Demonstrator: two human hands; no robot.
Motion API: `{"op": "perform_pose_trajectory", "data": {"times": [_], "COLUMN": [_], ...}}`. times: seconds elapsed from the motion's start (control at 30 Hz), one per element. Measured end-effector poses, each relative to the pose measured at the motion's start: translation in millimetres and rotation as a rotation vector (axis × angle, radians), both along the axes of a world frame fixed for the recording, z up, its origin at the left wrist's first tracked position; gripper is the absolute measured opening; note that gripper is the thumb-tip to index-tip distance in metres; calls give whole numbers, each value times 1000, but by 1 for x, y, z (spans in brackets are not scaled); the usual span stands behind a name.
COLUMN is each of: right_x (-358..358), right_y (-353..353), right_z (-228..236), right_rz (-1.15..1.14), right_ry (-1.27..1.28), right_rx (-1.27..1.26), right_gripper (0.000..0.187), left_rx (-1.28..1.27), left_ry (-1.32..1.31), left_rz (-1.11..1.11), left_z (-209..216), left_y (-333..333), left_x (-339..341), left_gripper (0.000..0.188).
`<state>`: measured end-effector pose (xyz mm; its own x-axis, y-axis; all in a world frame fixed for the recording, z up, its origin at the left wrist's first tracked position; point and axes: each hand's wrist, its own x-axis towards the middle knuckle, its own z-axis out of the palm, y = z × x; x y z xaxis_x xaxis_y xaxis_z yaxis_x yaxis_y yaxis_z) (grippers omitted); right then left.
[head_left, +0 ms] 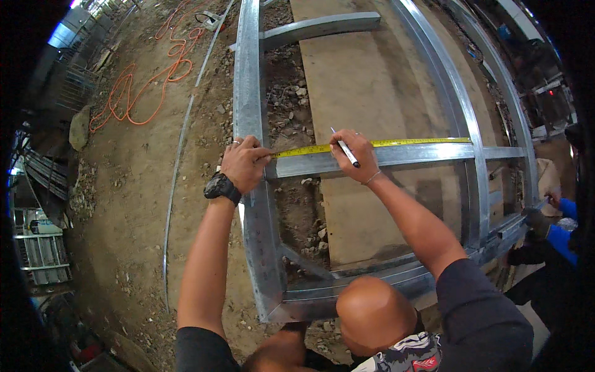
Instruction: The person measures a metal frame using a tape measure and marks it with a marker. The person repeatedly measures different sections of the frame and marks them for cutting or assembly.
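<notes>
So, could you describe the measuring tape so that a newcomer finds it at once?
Find the big metal frame. Along one crossbar, the measuring tape runs from the left hand past the right hand. Its bright yellow sets it apart from the silvery metal.

From afar I observe dark short sleeves (483, 313), a black wristwatch (222, 188), a thin bracelet (374, 178) and grey-white printed fabric (396, 354).

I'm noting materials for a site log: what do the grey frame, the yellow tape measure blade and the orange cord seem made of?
Grey frame: probably galvanized steel, given its silvery surface and bright reflections.
Yellow tape measure blade: likely thin coated metal; it is flat and painted-looking.
Orange cord: flexible loops suggest rubber or plastic sheathing; which, I cannot tell.
</notes>
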<state>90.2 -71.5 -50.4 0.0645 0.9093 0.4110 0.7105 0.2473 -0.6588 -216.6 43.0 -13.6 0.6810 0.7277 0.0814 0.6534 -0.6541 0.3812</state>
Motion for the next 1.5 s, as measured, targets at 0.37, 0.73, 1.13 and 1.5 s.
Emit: {"op": "perform_pose_trajectory", "data": {"times": [0.37,0.73,1.13,1.5], "right_x": [-6,-33,-84,39], "right_y": [0,-45,-99,-30], "right_z": [-3,12,-4,-9], "right_rz": [-178,-340,-133,-371], "right_ry": [107,683,569,-328], "right_rx": [103,119,-8,70], "right_gripper": [14,34,30,42], "left_rx": [-128,-121,-170,-157], "left_ry": [13,-10,30,10], "left_rz": [-21,-49,-90,-83], "left_z": [3,-1,0,-10], "left_y": [13,14,23,31], "left_x": [-6,-7,-3,-4], "left_gripper": [18,19,21,19]}}
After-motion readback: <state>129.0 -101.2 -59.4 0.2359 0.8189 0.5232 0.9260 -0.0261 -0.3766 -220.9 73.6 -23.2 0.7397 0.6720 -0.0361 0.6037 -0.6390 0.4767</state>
